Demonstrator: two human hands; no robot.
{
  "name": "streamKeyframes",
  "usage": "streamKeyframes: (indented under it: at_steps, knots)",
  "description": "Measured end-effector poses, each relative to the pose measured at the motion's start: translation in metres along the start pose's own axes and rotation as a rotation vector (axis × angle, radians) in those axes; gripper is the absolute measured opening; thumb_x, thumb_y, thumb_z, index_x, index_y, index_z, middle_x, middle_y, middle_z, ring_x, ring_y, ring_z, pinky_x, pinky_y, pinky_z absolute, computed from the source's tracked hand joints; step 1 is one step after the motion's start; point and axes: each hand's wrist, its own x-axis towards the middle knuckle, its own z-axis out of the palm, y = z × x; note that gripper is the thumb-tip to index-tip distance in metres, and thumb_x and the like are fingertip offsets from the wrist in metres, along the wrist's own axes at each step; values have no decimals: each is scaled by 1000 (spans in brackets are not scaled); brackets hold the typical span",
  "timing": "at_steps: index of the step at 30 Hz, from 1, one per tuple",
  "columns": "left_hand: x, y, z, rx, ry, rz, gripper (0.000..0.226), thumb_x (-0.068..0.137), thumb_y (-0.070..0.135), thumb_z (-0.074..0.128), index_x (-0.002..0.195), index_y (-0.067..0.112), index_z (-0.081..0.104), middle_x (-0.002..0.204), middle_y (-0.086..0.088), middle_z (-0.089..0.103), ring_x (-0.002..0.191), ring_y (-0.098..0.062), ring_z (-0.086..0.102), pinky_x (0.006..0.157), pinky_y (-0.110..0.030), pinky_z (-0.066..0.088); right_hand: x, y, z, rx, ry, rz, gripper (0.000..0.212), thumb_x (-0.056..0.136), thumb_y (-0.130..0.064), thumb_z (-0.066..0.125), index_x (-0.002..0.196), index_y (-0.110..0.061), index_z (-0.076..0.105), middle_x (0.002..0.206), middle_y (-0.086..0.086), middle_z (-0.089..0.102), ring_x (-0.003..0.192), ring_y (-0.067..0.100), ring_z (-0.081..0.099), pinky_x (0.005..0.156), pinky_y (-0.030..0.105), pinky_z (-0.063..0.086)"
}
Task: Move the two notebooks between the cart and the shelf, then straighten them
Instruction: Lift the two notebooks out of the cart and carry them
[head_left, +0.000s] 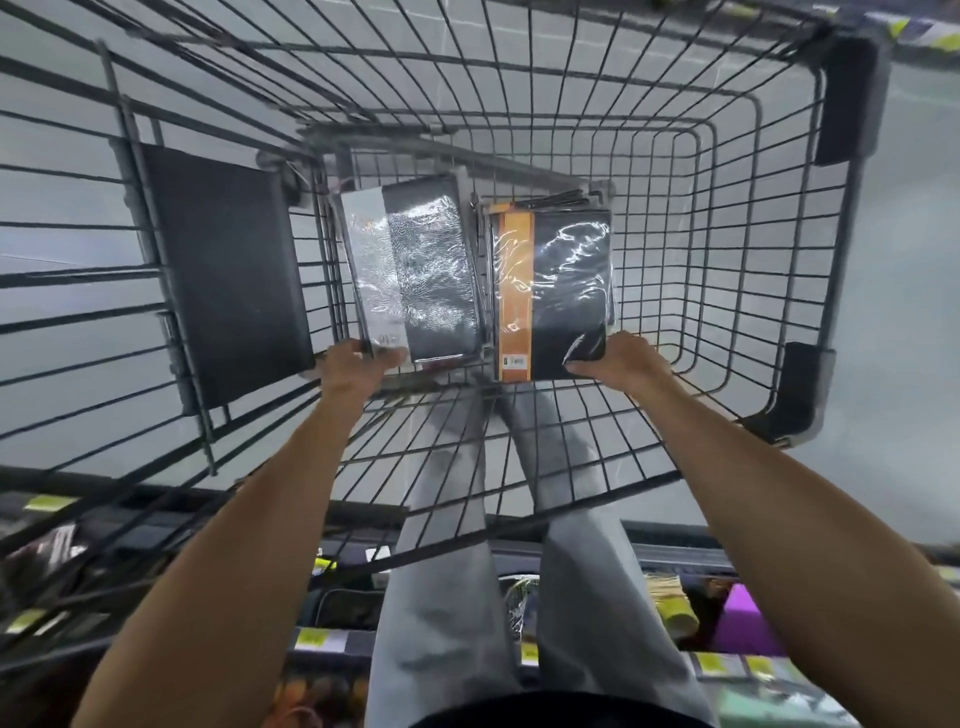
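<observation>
Two plastic-wrapped black notebooks lie side by side on the bottom of a wire shopping cart (727, 218). The left notebook (415, 270) has a white band along its left side; my left hand (348, 369) grips its near left corner. The right notebook (556, 286) has an orange band on its left side; my right hand (618, 358) holds its near right corner. Both arms reach down into the cart from above.
A black child-seat flap (223, 280) hangs on the cart's left wall. Black plastic bumpers (852, 98) sit on the right corners. Below the cart, shelf edges with yellow price tags (317, 639) and assorted goods (748, 618) run along the bottom. My grey-trousered legs (519, 597) stand between.
</observation>
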Motion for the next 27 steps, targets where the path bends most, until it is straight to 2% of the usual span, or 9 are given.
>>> streamKeyframes:
  at_steps: [3, 5, 7, 10, 14, 17, 21, 23, 27]
  knots:
    - [19, -25, 0, -53, -60, 18, 43, 56, 51, 90, 81, 24, 67, 102, -12, 75, 97, -34, 72, 92, -50, 57, 2, 4, -1, 27, -10, -43, 65, 68, -71, 72, 102, -16, 67, 88, 1, 65, 89, 23, 62, 84, 38, 55]
    - [32, -39, -1, -122, -72, 2, 70, 39, 65, 85, 87, 17, 68, 100, -13, 75, 98, -35, 72, 93, -51, 56, -1, 5, -3, 32, -13, -61, 62, 69, -71, 72, 96, -16, 68, 80, 0, 62, 84, 21, 62, 81, 37, 56]
    - [23, -34, -7, -180, -88, -8, 88, 36, 66, 89, 100, 10, 67, 97, -12, 75, 96, -33, 72, 95, -50, 55, -8, 5, -6, 60, -14, -75, 54, 74, -68, 70, 88, -16, 66, 73, -2, 60, 78, 19, 61, 76, 33, 54]
    - [-6, -15, -16, -356, -141, -55, 55, 69, 27, 90, 109, 2, 61, 91, -15, 72, 84, -27, 70, 92, -48, 57, -20, 7, -14, 73, -24, -72, 50, 84, -61, 64, 80, -11, 65, 77, 7, 70, 80, 24, 67, 80, 35, 56]
    - [-29, -8, -23, -600, -225, -102, 23, 81, -1, 76, 96, 3, 59, 110, -21, 71, 92, -27, 74, 84, -33, 61, -32, 13, -22, 238, 3, -55, 41, 89, -43, 69, 85, -2, 68, 91, 16, 75, 82, 29, 73, 83, 42, 59]
    - [-41, -8, -29, -739, -233, -93, 25, 78, -5, 76, 83, 10, 56, 112, -22, 72, 99, -33, 74, 93, -36, 57, -45, 13, -28, 315, 21, -58, 29, 87, -36, 72, 78, -9, 65, 92, 10, 73, 73, 25, 70, 81, 42, 60]
    - [-60, 3, -41, -834, -267, -67, 27, 82, -1, 74, 101, 10, 58, 115, -17, 72, 95, -28, 75, 82, -32, 61, -67, 6, -38, 465, 68, -35, 31, 85, -26, 76, 101, -1, 68, 102, 10, 70, 82, 25, 71, 86, 44, 59]
    - [-75, 10, -48, -831, -287, -35, 23, 86, 4, 73, 105, 7, 60, 115, -14, 72, 98, -25, 75, 86, -31, 59, -78, 0, -44, 467, 113, -58, 29, 84, -27, 76, 99, -3, 70, 104, 9, 70, 90, 25, 72, 87, 42, 58]
    - [-94, 21, -60, -872, -259, 36, 27, 85, 10, 75, 109, 5, 64, 119, -15, 70, 102, -24, 73, 88, -29, 58, -106, -16, -57, 557, 221, -104, 25, 86, -25, 75, 103, -6, 72, 99, 7, 74, 80, 22, 73, 86, 39, 59]
